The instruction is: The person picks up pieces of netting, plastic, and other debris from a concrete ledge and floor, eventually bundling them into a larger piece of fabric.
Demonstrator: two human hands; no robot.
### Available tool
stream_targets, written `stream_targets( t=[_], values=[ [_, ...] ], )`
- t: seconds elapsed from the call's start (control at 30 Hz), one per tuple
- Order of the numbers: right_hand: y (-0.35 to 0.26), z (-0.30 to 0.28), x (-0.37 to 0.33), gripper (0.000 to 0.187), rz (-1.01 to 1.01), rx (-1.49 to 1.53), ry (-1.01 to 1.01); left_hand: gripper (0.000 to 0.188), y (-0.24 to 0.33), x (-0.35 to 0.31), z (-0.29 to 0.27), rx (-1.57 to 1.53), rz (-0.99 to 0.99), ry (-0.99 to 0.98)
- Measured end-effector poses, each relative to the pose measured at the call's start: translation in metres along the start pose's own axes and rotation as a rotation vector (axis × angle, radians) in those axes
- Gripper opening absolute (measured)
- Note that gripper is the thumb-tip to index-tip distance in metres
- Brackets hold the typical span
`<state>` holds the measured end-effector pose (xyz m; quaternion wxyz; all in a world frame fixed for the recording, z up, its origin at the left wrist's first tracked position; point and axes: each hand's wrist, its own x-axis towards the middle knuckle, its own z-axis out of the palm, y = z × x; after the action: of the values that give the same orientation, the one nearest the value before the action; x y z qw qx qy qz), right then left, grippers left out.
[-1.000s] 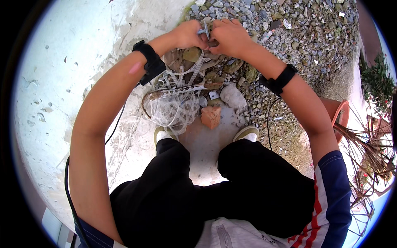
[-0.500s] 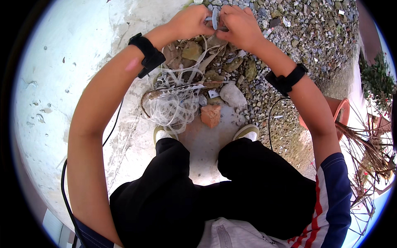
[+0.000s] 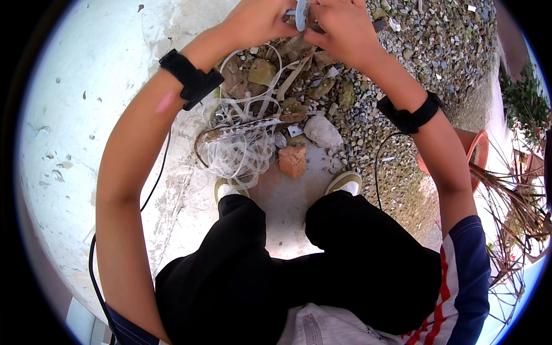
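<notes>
At the far edge of the view, my left hand [image 3: 259, 22] and my right hand [image 3: 342, 33] are close together, both with closed fingers. Between them is a small blue-grey flat piece [image 3: 301, 15] with a rounded lower end; its kind is not clear. My left fingers pinch it from one side, and the right fingers curl against its other side. Part of it is hidden by the fingers and the frame's edge. Below, a tangle of clear plastic strapping [image 3: 241, 150] lies on the ground, with a loose strand looping up toward my left hand.
Around the tangle lie an orange brick piece [image 3: 292, 161], a pale grey stone [image 3: 323, 132] and a yellowish stone [image 3: 261, 72]. Gravel [image 3: 437, 63] spreads to the right, pale concrete [image 3: 75, 126] to the left. A terracotta pot [image 3: 479, 152] and dry stalks [image 3: 509, 195] stand at right.
Both hands have moved farther away, toward the upper edge, with the blue-grey piece still between them. My right hand has also shifted slightly to the right.
</notes>
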<state>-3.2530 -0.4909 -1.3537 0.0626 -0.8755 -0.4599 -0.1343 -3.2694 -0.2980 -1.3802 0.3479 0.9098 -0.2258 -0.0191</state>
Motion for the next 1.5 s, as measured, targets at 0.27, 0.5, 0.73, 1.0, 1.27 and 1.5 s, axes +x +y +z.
stream_targets(
  t=[0.27,0.5,0.73,1.0,1.27,1.5],
  values=[
    [0.006,-0.002,0.002,0.021,-0.011,0.060,0.117,0.023,0.004,0.007,-0.008,0.012,0.042,0.028],
    [0.009,-0.033,0.007,0.020,0.024,-0.034,0.137,0.020,0.034,0.022,-0.036,0.045,0.081,0.084],
    [0.019,-0.050,0.003,0.018,0.036,-0.072,0.042,0.024,0.055,0.036,-0.054,0.306,0.122,-0.057],
    [0.009,-0.015,-0.009,0.021,0.031,0.122,0.133,0.027,0.011,0.011,-0.016,0.137,0.017,-0.181],
    [0.013,0.023,-0.020,0.051,0.161,0.204,-0.374,0.028,-0.019,-0.017,0.007,0.128,-0.052,-0.168],
    [0.040,0.045,-0.025,0.052,0.247,0.458,-0.434,0.031,-0.042,-0.004,0.012,0.118,-0.110,-0.057]
  ],
)
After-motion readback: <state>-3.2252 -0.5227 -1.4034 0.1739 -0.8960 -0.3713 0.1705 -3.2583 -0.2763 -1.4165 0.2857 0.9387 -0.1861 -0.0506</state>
